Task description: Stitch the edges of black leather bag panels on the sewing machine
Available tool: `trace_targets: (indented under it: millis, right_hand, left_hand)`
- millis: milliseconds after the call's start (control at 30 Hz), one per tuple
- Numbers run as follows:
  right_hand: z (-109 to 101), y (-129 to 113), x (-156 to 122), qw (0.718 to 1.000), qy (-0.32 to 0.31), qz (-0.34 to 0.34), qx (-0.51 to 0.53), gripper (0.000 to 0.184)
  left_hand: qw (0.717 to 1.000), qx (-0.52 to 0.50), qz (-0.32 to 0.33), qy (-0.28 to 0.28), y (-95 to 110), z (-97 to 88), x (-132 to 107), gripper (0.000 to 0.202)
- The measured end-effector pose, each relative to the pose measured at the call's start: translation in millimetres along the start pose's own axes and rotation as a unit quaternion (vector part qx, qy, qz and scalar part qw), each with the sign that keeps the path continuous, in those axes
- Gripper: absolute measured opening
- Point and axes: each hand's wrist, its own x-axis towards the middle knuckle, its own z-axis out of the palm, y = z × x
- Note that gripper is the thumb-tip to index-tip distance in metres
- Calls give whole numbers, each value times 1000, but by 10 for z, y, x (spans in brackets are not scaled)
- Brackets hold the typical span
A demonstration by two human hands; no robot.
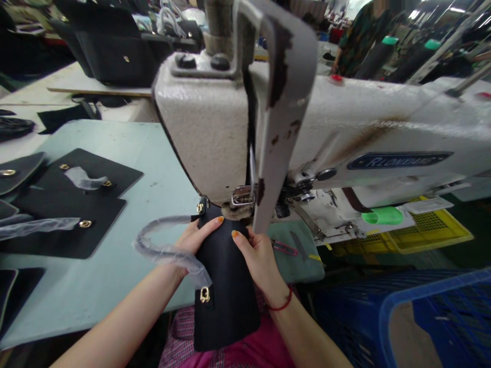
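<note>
Both hands (191,238) (261,258) seemingly pinching.

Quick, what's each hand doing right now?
Left hand: holding the black piece, thumb on top, fingers mostly hidden.
Right hand: holding the black piece's other side, thumb on top.

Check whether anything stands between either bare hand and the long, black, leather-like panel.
Nothing visible does: the left hand and right hand both touch the black panel directly. The curved, clear-plastic-wrapped handle crosses over the left hand near the wrist, not between hand and panel.
</note>
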Motion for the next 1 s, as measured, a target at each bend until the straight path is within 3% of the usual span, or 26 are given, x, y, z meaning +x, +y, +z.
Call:
trace_targets:
  millis: [167, 500, 667, 800, 900, 1000]
  right_hand:
    - [20, -37, 67, 1000, 4, -3, 4, 39]
    - [46, -30, 166, 999, 10, -35, -35, 42]
    - [70, -15, 166, 998, 15, -56, -37, 43]
    - [27, -42, 170, 996, 19, -70, -57, 44]
    - [-13, -80, 192, 994, 27, -70, -75, 43]
    - [-23, -101, 218, 994, 41, -66, -80, 41]
  left_hand:
    - [999, 18, 25, -27, 77, -21, 104, 45]
    - [992, 61, 110, -4, 203, -124, 350, 61]
    - [987, 94, 131, -23, 252, -163, 443, 63]
    - [985, 99, 114, -80, 295, -216, 400, 64]
    - [984, 99, 65, -130, 345, -237, 329, 62]
    - [985, 87, 20, -147, 378, -220, 288, 57]
